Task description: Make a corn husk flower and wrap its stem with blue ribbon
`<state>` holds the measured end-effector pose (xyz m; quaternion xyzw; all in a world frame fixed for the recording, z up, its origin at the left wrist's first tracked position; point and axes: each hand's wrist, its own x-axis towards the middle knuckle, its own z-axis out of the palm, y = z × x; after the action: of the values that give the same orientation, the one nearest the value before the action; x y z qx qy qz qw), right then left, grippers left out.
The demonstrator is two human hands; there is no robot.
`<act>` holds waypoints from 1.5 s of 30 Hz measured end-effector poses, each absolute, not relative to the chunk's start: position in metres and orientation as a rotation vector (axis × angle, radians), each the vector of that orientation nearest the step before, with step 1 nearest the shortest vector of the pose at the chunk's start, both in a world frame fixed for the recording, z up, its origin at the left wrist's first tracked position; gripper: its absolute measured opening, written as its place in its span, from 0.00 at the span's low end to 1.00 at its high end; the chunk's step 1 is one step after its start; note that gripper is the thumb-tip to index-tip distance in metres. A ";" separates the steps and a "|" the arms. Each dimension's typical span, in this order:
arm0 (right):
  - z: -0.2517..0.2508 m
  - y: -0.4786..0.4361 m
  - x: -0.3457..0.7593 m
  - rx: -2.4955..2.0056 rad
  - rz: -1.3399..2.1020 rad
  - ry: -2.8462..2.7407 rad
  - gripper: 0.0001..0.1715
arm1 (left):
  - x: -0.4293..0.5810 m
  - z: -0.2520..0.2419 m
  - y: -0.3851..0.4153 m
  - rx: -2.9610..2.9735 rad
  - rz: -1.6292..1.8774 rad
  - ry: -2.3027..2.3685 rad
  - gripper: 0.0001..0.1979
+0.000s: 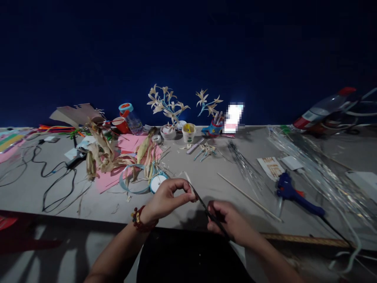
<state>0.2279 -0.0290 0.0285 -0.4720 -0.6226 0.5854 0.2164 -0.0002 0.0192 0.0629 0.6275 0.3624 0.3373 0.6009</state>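
Note:
My left hand, with a beaded bracelet on the wrist, pinches a small pale strip between thumb and fingertips. My right hand is wrapped round a long, dark, slender tool. Its thin tip reaches up to the left fingertips, close to the strip. Whether the tool is a pair of scissors I cannot tell. A roll of light-blue ribbon lies just behind the left wrist. To the right of my right hand, a thin wooden stick rests on the table.
Dried corn husks and pink paper cover the left side. At the back stand pale flower sprays, cups and a lit phone. A blue glue gun, wires and a bottle lie right.

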 end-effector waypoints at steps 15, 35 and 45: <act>0.021 -0.027 0.228 -1.220 1.742 -1.659 0.37 | -0.003 0.057 0.026 1.408 0.771 0.785 0.12; 0.029 -0.011 0.226 -1.294 1.567 -1.661 0.25 | -0.014 0.057 0.029 1.432 0.683 0.753 0.11; 0.045 0.012 0.195 -1.101 1.568 -1.319 0.17 | -0.012 0.060 0.027 1.553 0.500 0.750 0.04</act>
<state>0.1948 0.0116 0.0454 -0.4344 -0.5206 0.6188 0.3967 -0.0124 0.0266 0.0604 0.6765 0.3266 0.2177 0.6232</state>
